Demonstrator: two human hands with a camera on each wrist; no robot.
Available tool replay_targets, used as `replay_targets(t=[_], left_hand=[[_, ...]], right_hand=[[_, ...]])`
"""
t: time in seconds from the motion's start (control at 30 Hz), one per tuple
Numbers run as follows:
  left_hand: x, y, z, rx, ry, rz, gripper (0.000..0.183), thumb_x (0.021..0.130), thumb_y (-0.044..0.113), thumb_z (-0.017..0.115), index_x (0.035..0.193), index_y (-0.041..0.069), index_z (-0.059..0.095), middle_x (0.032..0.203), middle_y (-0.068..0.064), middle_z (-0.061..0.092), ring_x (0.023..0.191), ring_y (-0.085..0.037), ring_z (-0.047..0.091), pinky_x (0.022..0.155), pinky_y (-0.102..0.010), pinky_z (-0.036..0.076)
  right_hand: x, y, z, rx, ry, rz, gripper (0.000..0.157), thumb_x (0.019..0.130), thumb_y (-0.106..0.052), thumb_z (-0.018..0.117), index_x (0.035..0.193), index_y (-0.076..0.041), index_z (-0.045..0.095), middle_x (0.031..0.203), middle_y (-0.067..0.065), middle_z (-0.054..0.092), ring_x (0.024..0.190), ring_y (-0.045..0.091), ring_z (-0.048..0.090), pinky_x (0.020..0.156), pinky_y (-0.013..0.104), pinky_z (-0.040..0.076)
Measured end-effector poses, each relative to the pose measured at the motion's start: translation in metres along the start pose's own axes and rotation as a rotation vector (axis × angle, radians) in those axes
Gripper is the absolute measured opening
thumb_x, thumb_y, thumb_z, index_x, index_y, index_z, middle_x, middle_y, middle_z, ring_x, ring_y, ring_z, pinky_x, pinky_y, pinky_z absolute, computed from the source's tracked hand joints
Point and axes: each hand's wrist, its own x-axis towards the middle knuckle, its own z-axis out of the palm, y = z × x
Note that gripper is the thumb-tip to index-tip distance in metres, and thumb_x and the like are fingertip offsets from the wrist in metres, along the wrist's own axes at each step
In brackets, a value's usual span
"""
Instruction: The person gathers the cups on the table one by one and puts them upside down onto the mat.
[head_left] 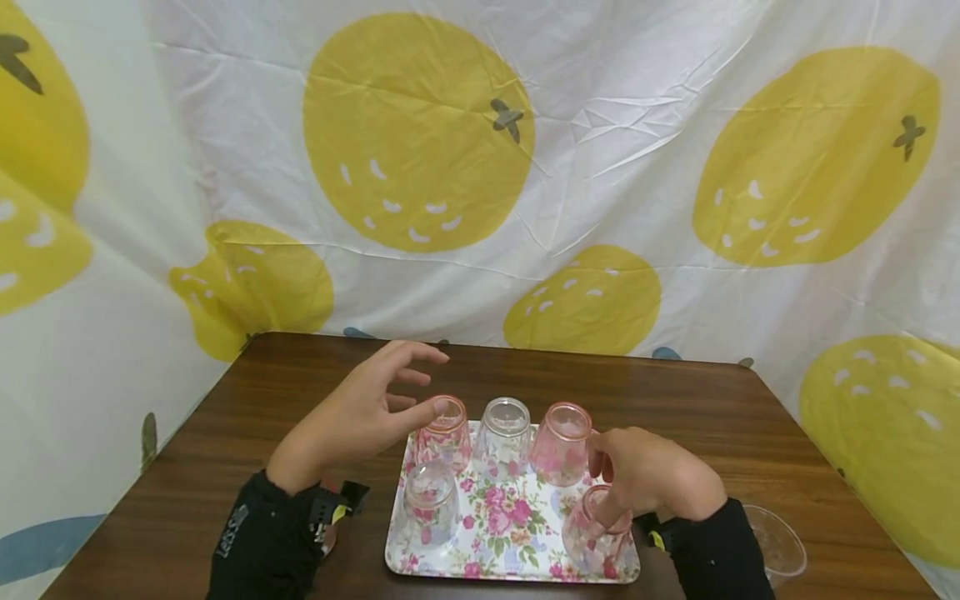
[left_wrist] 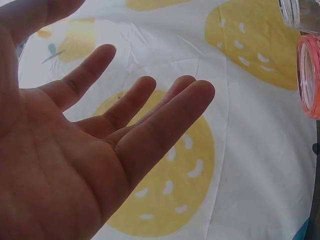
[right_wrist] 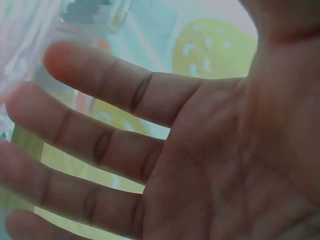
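Note:
A floral tray point(head_left: 510, 546) bears several tumblers standing upside down. Its back row has a pink tumbler point(head_left: 448, 446) at left, a clear one point(head_left: 504, 429) in the middle and a second pink one point(head_left: 564, 442) at right. In front stand a clear tumbler point(head_left: 431, 508) at left and a pink tumbler point(head_left: 588, 537) at right. My left hand point(head_left: 367, 408) hovers with spread fingers, its thumb tip overlapping the back-left tumbler in the head view. My right hand point(head_left: 652, 471) is over the tray's right side, thumb at the front-right tumbler, its fingers point(right_wrist: 100, 75) loosely extended.
A round clear glass dish point(head_left: 780, 542) sits on the brown wooden table point(head_left: 712, 400), right of my right sleeve. Beside my left wrist a pinkish object point(head_left: 330, 533) shows partly behind the sleeve. A lemon-print cloth point(head_left: 600, 200) hangs behind the table.

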Motion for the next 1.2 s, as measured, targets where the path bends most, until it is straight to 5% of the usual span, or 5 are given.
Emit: replay_targets(t=[0.17,0.43,0.67,1.0,1.2], left_hand=[[0.0,0.0,0.002,-0.005,0.015,-0.002,0.046,0.092,0.026,0.07,0.134,0.017,0.053,0.142,-0.007,0.048,0.12,-0.028,0.053,0.094,-0.056,0.055],[0.002,-0.001,0.006,0.024,0.042,0.025,0.048,0.091,0.025,0.072,0.134,0.016,0.053,0.142,-0.008,0.049,0.129,-0.03,0.044,0.103,-0.061,0.046],[0.002,-0.002,0.005,0.047,0.05,0.029,0.049,0.091,0.028,0.072,0.135,0.015,0.053,0.142,-0.008,0.049,0.13,-0.031,0.044,0.103,-0.062,0.046],[-0.003,-0.004,-0.001,0.059,0.058,0.025,0.052,0.092,0.032,0.07,0.136,0.013,0.051,0.141,-0.01,0.047,0.131,-0.031,0.041,0.103,-0.064,0.044],[-0.003,-0.007,-0.003,0.073,0.057,0.045,0.051,0.092,0.032,0.07,0.135,0.012,0.051,0.141,-0.011,0.048,0.13,-0.032,0.041,0.101,-0.065,0.045]], right_hand=[[-0.008,0.01,-0.011,0.04,0.061,-0.025,0.044,0.062,-0.026,0.092,0.095,-0.017,0.065,0.09,0.003,0.062,0.078,0.019,0.055,0.069,0.039,0.052],[-0.035,0.026,-0.029,0.06,0.245,-0.136,0.063,0.073,-0.043,0.084,0.123,-0.011,0.061,0.127,0.012,0.06,0.117,0.033,0.054,0.093,0.055,0.051],[-0.058,0.052,-0.033,-0.034,0.337,-0.159,0.071,0.078,-0.061,0.072,0.125,-0.009,0.06,0.124,0.015,0.059,0.113,0.035,0.056,0.088,0.057,0.052],[-0.079,0.113,-0.005,-0.084,0.248,-0.034,0.075,0.081,-0.058,0.071,0.13,-0.003,0.057,0.129,0.028,0.053,0.112,0.05,0.052,0.08,0.062,0.053],[-0.087,0.133,0.011,-0.055,0.198,0.013,0.077,0.076,-0.055,0.077,0.13,-0.003,0.057,0.128,0.027,0.055,0.109,0.045,0.056,0.08,0.061,0.054]])
